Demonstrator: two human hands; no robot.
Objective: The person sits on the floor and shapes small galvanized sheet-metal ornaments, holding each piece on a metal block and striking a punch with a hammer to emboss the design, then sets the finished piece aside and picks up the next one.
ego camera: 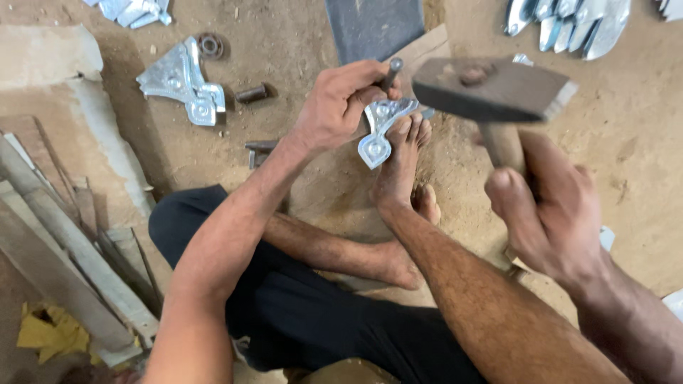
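My left hand (340, 102) grips a dark metal punch (390, 72) held upright over a shiny shaped metal bracket (379, 131). The bracket lies on the sandy ground, and the toes of my foot (400, 162) press down on it. My right hand (551, 217) grips the wooden handle of a heavy hammer (494, 91). The hammer's dark head is raised to the right of the punch, close to the camera.
Two finished brackets (182, 84) lie stacked at the upper left beside a round ring (210, 45) and a short metal cylinder (251, 93). More shiny pieces (569, 25) are piled at the top right. Wooden planks (64, 242) lie at the left. A dark slab (373, 27) sits behind the work.
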